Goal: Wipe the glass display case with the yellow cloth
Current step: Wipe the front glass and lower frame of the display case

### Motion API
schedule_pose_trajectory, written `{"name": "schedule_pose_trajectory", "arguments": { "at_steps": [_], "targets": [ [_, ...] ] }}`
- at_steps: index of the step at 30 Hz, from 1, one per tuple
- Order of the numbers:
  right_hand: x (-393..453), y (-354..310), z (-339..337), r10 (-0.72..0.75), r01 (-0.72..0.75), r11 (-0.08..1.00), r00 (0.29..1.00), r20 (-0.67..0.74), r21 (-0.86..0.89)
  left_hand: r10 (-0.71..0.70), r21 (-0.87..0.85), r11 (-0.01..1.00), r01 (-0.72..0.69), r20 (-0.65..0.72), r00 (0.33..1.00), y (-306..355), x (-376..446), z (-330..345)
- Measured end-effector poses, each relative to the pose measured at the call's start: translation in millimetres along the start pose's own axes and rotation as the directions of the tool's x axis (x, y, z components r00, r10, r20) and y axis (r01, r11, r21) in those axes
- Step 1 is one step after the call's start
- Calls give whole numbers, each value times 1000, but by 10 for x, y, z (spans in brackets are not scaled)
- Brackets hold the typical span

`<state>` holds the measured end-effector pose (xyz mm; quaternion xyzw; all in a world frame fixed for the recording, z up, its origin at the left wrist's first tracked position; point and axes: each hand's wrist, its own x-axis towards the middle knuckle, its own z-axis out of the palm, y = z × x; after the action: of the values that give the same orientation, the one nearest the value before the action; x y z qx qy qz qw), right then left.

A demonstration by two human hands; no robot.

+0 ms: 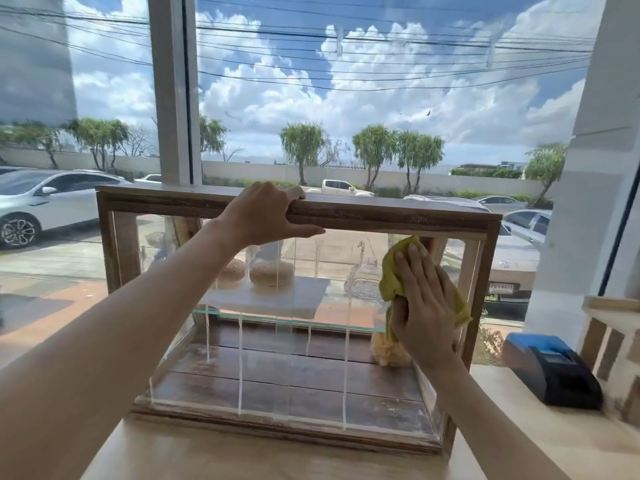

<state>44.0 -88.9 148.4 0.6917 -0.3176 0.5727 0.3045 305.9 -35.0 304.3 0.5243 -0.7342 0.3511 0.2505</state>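
Honestly you look like you've barely started on this one, so plenty of glass left. Going from the left: the left part of the glass display case is untouched as far as I can tell, with white drips running down the front pane, one near the left edge, more toward the middle, all the way to the bottom frame. Those streaks look like cleaner or foam waiting to be wiped, though I can't say for sure what it is.

Your left hand is up on the wooden top rail, fingers draped over the top edge and thumb stretched out along the underside, so it's gripping the frame to steady the case rather than holding anything loose. Behind the glass there's a shelf with a couple of round pale pastries on it, and more drips in front of them.

Over on the right, your right hand is pressed flat, fingers spread and nearly straight, pinning the yellow cloth against the pane near the upper right corner. The cloth is bunched under your palm and sticks out at the left and right of the hand.

So my guess: right side is in progress, middle and left still need passes, plus the lower strip by the base. The card terminal sits just right of the case, so mind it.
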Motion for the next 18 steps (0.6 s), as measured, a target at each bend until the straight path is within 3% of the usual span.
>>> {"name": "schedule_pose_trajectory", "arguments": {
  "at_steps": [8, 18],
  "targets": [
    [125, 16, 52, -78, 83, 996, 986, 144, -30, -1, 92, 996, 7, -62, 998, -49, -27, 75],
    [401, -151, 100, -376, 381, 924, 882, 283, 39, -19, 99, 995, 33, -145, 989, -7, -62, 65]
  ]
}}
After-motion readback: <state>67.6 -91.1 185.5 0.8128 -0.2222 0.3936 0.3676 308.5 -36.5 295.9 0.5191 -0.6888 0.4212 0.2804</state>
